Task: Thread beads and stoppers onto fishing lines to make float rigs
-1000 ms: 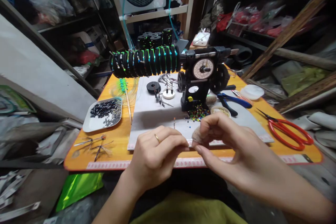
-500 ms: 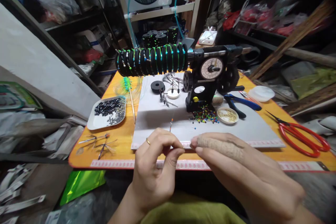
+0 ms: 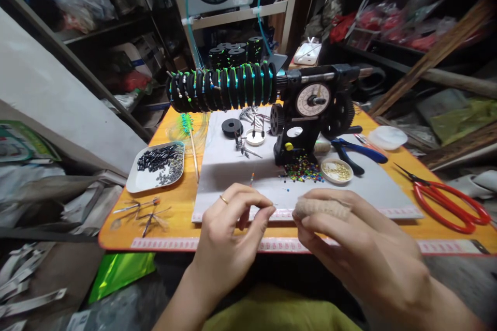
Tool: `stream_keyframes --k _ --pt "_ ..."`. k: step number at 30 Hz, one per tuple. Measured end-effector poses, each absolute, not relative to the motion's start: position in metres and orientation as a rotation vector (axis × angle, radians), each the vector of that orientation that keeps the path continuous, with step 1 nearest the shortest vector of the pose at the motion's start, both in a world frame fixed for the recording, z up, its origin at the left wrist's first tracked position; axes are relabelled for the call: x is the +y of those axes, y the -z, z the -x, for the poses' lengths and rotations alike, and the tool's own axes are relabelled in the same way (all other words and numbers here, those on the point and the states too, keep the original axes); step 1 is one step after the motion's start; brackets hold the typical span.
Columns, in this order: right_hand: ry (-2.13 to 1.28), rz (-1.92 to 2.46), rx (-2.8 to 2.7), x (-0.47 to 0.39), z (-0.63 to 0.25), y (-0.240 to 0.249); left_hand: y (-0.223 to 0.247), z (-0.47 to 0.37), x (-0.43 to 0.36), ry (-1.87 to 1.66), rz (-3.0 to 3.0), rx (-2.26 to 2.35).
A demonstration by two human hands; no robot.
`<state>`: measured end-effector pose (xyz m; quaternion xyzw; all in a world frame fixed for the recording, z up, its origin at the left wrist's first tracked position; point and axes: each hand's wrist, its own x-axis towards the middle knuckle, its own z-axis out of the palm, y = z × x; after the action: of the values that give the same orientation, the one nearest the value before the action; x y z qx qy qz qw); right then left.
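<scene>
My left hand [image 3: 233, 227], with a ring on one finger, pinches something too small to make out above the front edge of the white board [image 3: 221, 176]. A thin float-like piece with an orange tip [image 3: 252, 178] shows just beyond its knuckles. To the right, my right hand [image 3: 349, 232] has wrapped fingers pressed together; what they hold, if anything, is hidden. The hands are a short gap apart. Behind them stands a black winding machine [image 3: 303, 114] with a dial and a long ribbed roller [image 3: 221, 88] carrying green and blue threaded pieces. Colored beads [image 3: 305, 169] lie at its base.
A tray of black and grey parts [image 3: 132, 181] is at the left. Right of the machine are a dish of gold bits [image 3: 337, 171], blue pliers [image 3: 361, 151] and red-handled scissors [image 3: 446, 201]. A measuring tape [image 3: 166, 243] runs along the table's front edge.
My right hand has moved slightly right and its fingers have curled in, widening the gap between the hands. My left hand has shifted a little. The whole view has moved slightly.
</scene>
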<state>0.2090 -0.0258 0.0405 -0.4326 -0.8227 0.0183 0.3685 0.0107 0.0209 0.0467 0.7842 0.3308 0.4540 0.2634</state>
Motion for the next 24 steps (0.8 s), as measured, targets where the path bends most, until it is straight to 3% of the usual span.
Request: stream_keyframes --k 5,16,24 --pt "-0.226 0.940 -2.129 -0.019 -0.206 -0.037 -0.049 -0.018 0.019 -1.232 -2.189 0.868" --pt "-0.445 0.940 -1.744 -0.022 -0.200 -0.036 -0.053 -0.022 0.014 -1.161 -1.701 0.815" --pt "-0.481 0.960 -1.627 -0.022 -0.201 -0.030 -0.056 -0.019 0.017 -1.041 -1.624 0.806"
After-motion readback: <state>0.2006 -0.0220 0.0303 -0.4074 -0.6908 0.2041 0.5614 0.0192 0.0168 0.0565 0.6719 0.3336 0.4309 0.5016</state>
